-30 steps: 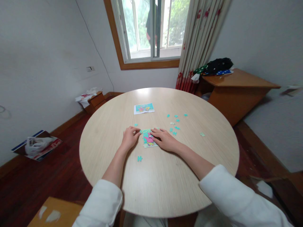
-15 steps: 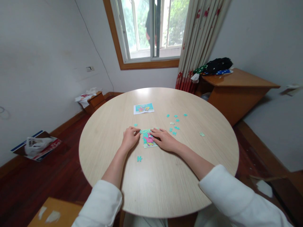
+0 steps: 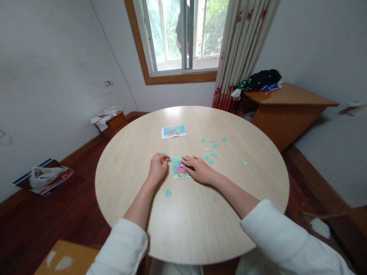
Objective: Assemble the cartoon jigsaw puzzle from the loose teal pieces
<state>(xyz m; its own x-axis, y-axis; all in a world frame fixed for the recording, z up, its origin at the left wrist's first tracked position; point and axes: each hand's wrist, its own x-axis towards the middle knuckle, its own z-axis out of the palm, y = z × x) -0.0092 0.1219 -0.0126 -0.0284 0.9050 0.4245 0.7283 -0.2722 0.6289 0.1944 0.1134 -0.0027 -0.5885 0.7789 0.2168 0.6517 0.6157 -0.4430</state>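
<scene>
A partly joined jigsaw puzzle point(image 3: 178, 168) with a pink starfish character lies on the table before me. My right hand point(image 3: 199, 169) rests flat on its right side with the fingers stretched out, hiding that part. At the upper left edge of the puzzle, my left hand point(image 3: 158, 167) pinches a small teal puzzle piece point(image 3: 169, 160) between thumb and forefinger; most of the piece is covered. One loose piece point(image 3: 168, 193) lies nearer to me, and another piece point(image 3: 164, 151) sits just beyond my left hand.
Several loose teal pieces point(image 3: 212, 155) are scattered right of the puzzle, with a pale green piece point(image 3: 244, 162) farther right. A printed reference picture point(image 3: 174, 131) lies toward the far side of the round table point(image 3: 195, 225). A wooden desk point(image 3: 289, 95) with cloths stands at the right.
My left hand has drawn very slightly left, away from the puzzle's edge, with the piece between its fingertips. The right hand stays in place on the puzzle.
</scene>
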